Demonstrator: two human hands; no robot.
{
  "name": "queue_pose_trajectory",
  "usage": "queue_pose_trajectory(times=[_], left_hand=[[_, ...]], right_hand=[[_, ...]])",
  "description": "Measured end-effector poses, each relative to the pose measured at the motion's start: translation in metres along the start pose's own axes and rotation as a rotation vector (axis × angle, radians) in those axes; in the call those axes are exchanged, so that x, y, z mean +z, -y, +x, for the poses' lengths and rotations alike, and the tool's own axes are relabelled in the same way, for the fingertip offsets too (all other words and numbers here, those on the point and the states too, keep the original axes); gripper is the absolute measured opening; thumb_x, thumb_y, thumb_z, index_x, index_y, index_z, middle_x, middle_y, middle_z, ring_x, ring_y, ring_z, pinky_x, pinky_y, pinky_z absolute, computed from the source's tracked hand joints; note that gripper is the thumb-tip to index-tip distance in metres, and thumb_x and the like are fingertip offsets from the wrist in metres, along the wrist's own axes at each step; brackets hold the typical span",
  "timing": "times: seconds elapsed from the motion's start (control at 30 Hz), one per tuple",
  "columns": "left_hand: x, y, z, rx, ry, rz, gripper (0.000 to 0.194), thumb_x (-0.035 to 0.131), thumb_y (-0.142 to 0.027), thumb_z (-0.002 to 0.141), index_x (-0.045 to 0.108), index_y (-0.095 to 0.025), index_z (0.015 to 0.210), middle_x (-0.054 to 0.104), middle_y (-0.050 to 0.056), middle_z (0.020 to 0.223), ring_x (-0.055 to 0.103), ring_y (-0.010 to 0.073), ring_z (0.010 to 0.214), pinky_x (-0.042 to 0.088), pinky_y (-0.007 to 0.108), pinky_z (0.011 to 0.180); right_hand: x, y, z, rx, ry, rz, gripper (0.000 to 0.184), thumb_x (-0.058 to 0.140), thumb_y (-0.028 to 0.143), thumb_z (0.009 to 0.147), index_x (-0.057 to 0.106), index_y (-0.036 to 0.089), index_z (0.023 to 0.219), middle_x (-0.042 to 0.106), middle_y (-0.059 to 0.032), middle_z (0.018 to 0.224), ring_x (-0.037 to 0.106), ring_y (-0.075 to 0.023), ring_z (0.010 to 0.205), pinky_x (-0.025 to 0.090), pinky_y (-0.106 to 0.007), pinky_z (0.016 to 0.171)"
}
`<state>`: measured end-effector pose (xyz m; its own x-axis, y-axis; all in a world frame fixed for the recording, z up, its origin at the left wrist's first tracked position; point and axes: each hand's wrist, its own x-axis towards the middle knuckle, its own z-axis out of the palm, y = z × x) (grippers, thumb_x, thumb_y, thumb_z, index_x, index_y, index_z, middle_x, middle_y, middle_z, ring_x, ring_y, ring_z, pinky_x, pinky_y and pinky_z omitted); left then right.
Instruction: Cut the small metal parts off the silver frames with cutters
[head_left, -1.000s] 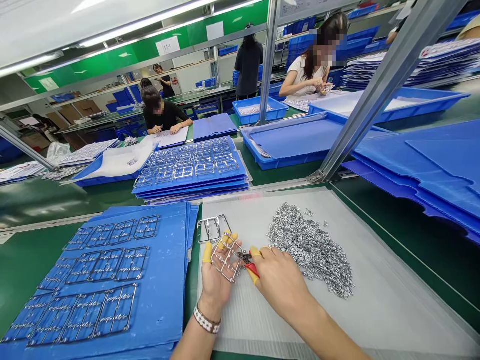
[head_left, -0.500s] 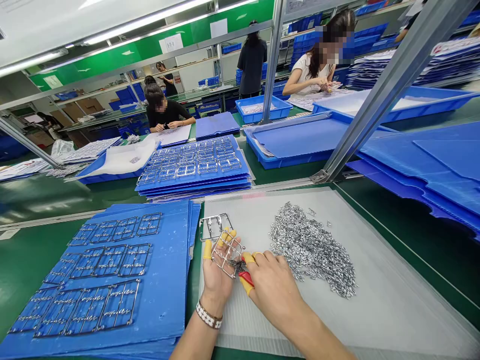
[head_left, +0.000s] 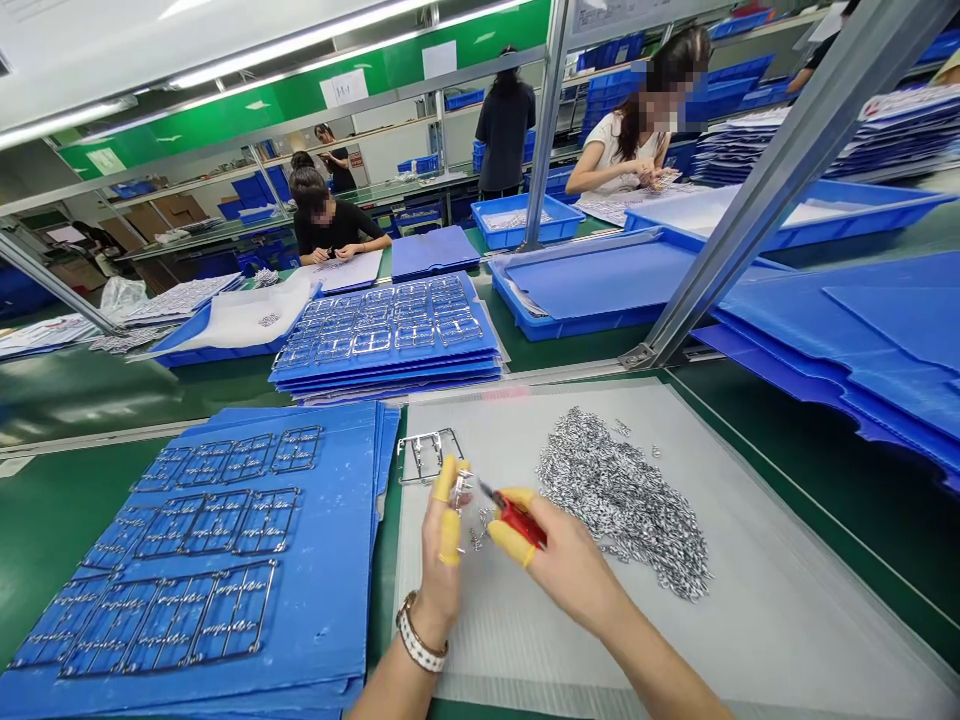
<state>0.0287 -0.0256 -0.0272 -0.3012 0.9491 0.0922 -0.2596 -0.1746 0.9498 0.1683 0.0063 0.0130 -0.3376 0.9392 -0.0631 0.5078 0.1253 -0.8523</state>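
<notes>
My left hand (head_left: 441,545), with yellow finger cots, stands on edge above a translucent plastic mat (head_left: 750,590) and pinches a thin metal stamped frame (head_left: 463,490), seen nearly edge-on. My right hand (head_left: 566,565), also wearing yellow cots, grips small red-handled snips (head_left: 516,520), whose tips point left and sit just apart from the frame. Another metal frame (head_left: 429,455) lies on the mat beyond my left fingers. A heap of small silver metal parts (head_left: 622,505) lies to the right of my right hand.
To the left lies a stack of blue corrugated sheets (head_left: 322,470) carrying rows of metal frames. Beyond stand another loaded blue stack (head_left: 386,335), blue trays (head_left: 570,290) and a grey metal upright (head_left: 757,200). Co-workers (head_left: 334,225) sit at the far benches.
My left hand has turned, bringing the frame nearly edge-on. The snips have moved right and away from the frame, and my hands are further apart.
</notes>
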Motion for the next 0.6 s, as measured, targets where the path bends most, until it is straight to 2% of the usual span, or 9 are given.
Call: queue_pose_trajectory(times=[0.1, 0.17, 0.2, 0.27, 0.37, 0.4, 0.47, 0.53, 0.6], left_hand=[[0.000, 0.002, -0.008, 0.367, 0.263, 0.463, 0.067, 0.053, -0.045, 0.087, 0.030, -0.025, 0.147, 0.043, 0.013, 0.145, 0.036, 0.0305, 0.134, 0.022, 0.051, 0.114], [0.000, 0.002, -0.010, 0.454, 0.295, 0.559, 0.071, 0.054, -0.046, 0.086, 0.028, -0.024, 0.148, 0.035, 0.013, 0.150, 0.028, 0.0320, 0.139, 0.017, 0.053, 0.115], [-0.001, 0.001, -0.009, 0.444, 0.248, 0.538, 0.071, 0.054, -0.048, 0.086, 0.029, -0.024, 0.148, 0.030, 0.012, 0.153, 0.023, 0.0322, 0.141, 0.014, 0.052, 0.115], [0.000, -0.001, -0.005, 0.341, 0.072, 0.377, 0.069, 0.054, -0.050, 0.086, 0.033, -0.026, 0.146, 0.023, 0.008, 0.156, 0.015, 0.0308, 0.144, 0.013, 0.048, 0.116], [0.000, -0.006, 0.004, 0.044, -0.131, -0.067, 0.062, 0.052, -0.055, 0.085, 0.041, -0.031, 0.142, 0.030, 0.005, 0.154, 0.029, 0.0289, 0.139, 0.028, 0.042, 0.112], [0.000, -0.008, 0.008, -0.096, -0.131, -0.224, 0.063, 0.051, -0.058, 0.085, 0.042, -0.030, 0.140, 0.037, 0.007, 0.150, 0.037, 0.0296, 0.134, 0.033, 0.042, 0.108], [-0.002, -0.011, 0.014, -0.397, -0.034, -0.490, 0.070, 0.049, -0.065, 0.082, 0.043, -0.026, 0.140, 0.053, 0.013, 0.136, 0.052, 0.0331, 0.121, 0.039, 0.048, 0.102], [-0.004, -0.015, 0.017, -0.626, 0.113, -0.653, 0.077, 0.048, -0.069, 0.079, 0.041, -0.023, 0.141, 0.062, 0.016, 0.122, 0.059, 0.0374, 0.110, 0.040, 0.055, 0.098], [-0.006, -0.017, 0.018, -0.715, 0.225, -0.730, 0.077, 0.048, -0.067, 0.080, 0.037, -0.024, 0.143, 0.065, 0.015, 0.118, 0.062, 0.0393, 0.105, 0.039, 0.058, 0.095]], right_hand=[[0.009, -0.007, 0.012, 0.090, -0.053, 0.487, 0.038, 0.062, 0.047, 0.076, 0.058, 0.021, 0.104, 0.069, -0.0042, 0.095, 0.064, -0.0208, 0.085, 0.049, -0.034, 0.075], [0.015, -0.007, 0.015, 0.071, -0.105, 0.609, 0.041, 0.065, 0.045, 0.073, 0.057, 0.020, 0.104, 0.069, -0.0059, 0.099, 0.064, -0.0212, 0.087, 0.050, -0.033, 0.076], [0.016, -0.006, 0.015, 0.047, -0.138, 0.591, 0.040, 0.065, 0.043, 0.073, 0.057, 0.020, 0.105, 0.069, -0.0065, 0.098, 0.065, -0.0211, 0.086, 0.051, -0.033, 0.076], [0.015, -0.002, 0.011, -0.062, -0.234, 0.424, 0.033, 0.061, 0.038, 0.078, 0.057, 0.020, 0.106, 0.068, -0.0067, 0.096, 0.064, -0.0200, 0.082, 0.051, -0.034, 0.075], [0.015, 0.005, 0.002, -0.455, -0.311, 0.060, 0.022, 0.049, 0.022, 0.087, 0.057, 0.021, 0.108, 0.066, -0.0068, 0.092, 0.061, -0.0191, 0.081, 0.050, -0.036, 0.074], [0.017, 0.006, -0.001, -0.612, -0.292, -0.048, 0.023, 0.046, 0.017, 0.088, 0.057, 0.021, 0.109, 0.065, -0.0071, 0.092, 0.060, -0.0192, 0.082, 0.049, -0.036, 0.075], [0.025, 0.007, -0.006, -0.845, -0.202, -0.232, 0.026, 0.041, 0.010, 0.090, 0.057, 0.019, 0.108, 0.065, -0.0072, 0.091, 0.057, -0.0191, 0.083, 0.048, -0.037, 0.077], [0.034, 0.006, -0.009, -0.932, -0.113, -0.364, 0.025, 0.038, 0.008, 0.091, 0.059, 0.017, 0.102, 0.064, -0.0062, 0.087, 0.055, -0.0188, 0.081, 0.046, -0.038, 0.078], [0.040, 0.004, -0.012, -0.943, -0.057, -0.421, 0.025, 0.037, 0.007, 0.091, 0.059, 0.017, 0.095, 0.063, -0.0053, 0.084, 0.055, -0.0190, 0.081, 0.045, -0.038, 0.080]])
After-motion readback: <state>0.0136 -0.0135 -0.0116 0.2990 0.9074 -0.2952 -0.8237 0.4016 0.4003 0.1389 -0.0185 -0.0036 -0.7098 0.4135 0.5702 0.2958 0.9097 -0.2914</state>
